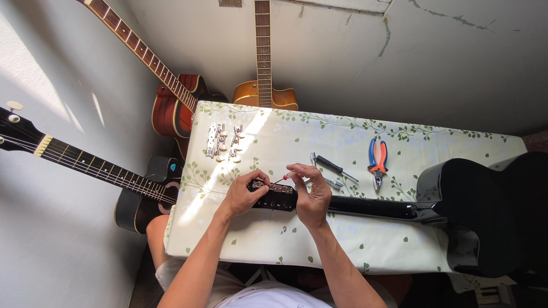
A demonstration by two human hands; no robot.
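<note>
On a leaf-patterned tablecloth (pixel 342 137), left hand (pixel 242 197) grips a glossy black guitar headstock (pixel 275 197); right hand (pixel 311 197) pinches a red-tipped thin tool (pixel 284 177).

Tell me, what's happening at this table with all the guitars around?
A person sits at a table covered with a leaf-patterned cloth, with a black guitar lying across it. The left hand steadies the guitar's headstock, while the right hand pinches a thin red-tipped tool over it. Loose tuning pegs, pliers and a screwdriver lie on the cloth. Three more guitars lean against the walls.
</note>
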